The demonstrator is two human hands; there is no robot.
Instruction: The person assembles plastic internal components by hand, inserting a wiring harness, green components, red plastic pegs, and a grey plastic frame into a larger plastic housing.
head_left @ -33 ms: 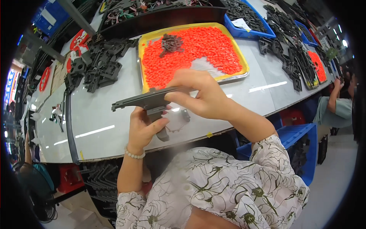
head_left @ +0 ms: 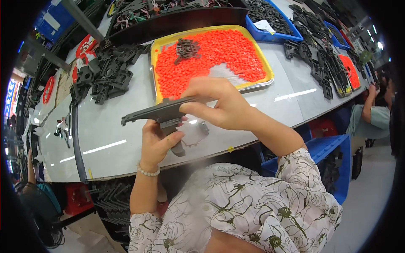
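A long, flat dark grey plastic part [head_left: 154,113] with a short stem underneath is held above the front of the grey table [head_left: 114,139]. My left hand [head_left: 155,143] grips the stem from below; a bead bracelet is on that wrist. My right hand [head_left: 219,105] pinches the right end of the part from above. Just behind my hands stands a yellow-rimmed tray [head_left: 270,72] filled with small orange pieces [head_left: 223,48], and a small heap of black pieces [head_left: 187,48] lies on them.
A pile of black plastic parts [head_left: 109,76] lies at the back left, and more black parts [head_left: 320,63] are spread at the right. A blue bin [head_left: 274,23] stands behind the tray. Another person [head_left: 373,114] sits at the far right. A blue crate [head_left: 333,156] stands below the table.
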